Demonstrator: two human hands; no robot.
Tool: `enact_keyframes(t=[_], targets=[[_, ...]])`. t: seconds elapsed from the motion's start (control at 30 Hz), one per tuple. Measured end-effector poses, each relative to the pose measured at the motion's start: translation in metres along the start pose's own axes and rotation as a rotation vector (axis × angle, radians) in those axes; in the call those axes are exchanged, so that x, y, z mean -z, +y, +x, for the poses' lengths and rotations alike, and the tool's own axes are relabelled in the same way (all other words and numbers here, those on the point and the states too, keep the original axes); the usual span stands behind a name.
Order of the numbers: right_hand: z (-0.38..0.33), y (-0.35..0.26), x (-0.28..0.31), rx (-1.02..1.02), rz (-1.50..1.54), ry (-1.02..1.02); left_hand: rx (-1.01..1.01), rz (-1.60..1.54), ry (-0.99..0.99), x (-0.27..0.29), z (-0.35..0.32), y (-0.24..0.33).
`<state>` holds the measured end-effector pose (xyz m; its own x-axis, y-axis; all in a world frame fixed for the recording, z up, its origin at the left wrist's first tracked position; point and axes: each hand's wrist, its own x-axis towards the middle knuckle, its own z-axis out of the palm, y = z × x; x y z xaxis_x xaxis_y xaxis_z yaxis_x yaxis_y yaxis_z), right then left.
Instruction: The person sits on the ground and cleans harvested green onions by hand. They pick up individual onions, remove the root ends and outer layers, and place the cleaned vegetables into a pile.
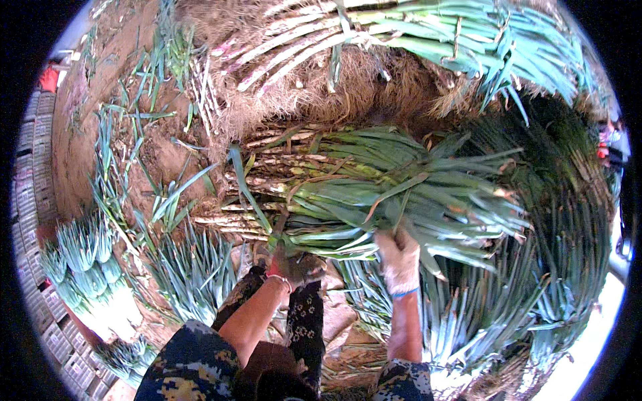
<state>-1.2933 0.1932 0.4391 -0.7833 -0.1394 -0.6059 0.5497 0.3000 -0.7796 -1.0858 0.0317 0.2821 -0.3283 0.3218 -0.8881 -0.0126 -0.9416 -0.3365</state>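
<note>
ok so one stalk bunch [348,194] is mid-scene, root heap [364,80] behind it with another bunch [428,47] on top. Stalk pile's [568,194] off right, small bundles [93,284] near left, loose leaves [189,186] on dirt [73,147] beyond.

The right hand [399,259] holds a green onion bundle [361,180] — the left hand [301,265], shadowed, perhaps touches it too.

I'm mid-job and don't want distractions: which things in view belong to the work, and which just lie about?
Likely part of the work:
- left hand and right hand, at the near edge of the middle heap
- middle heap of long green onions
- probably the white-stemmed bunches, lower left

Apparently lying about:
- stray green leaves on the soil
</note>
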Motion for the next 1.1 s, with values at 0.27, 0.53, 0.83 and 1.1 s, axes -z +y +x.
enact_keyframes(t=[0.27, 0.53, 0.83, 1.1], targets=[[-0.224, -0.064, -0.052, 0.088, -0.551, -0.457, -0.224, 0.139, 0.175, 0.017, -0.064, -0.001], [-0.389, -0.012, -0.100, -0.104, -0.347, -0.535, -0.165, 0.561, 0.322, 0.123, -0.162, -0.013], [-0.492, 0.080, -0.081, -0.367, -0.261, -0.424, -0.262, 0.843, 0.401, 0.251, -0.181, -0.035], [-0.513, 0.150, -0.004, -0.016, -0.089, -0.164, -0.390, 1.019, 0.392, 0.283, -0.157, -0.086]])
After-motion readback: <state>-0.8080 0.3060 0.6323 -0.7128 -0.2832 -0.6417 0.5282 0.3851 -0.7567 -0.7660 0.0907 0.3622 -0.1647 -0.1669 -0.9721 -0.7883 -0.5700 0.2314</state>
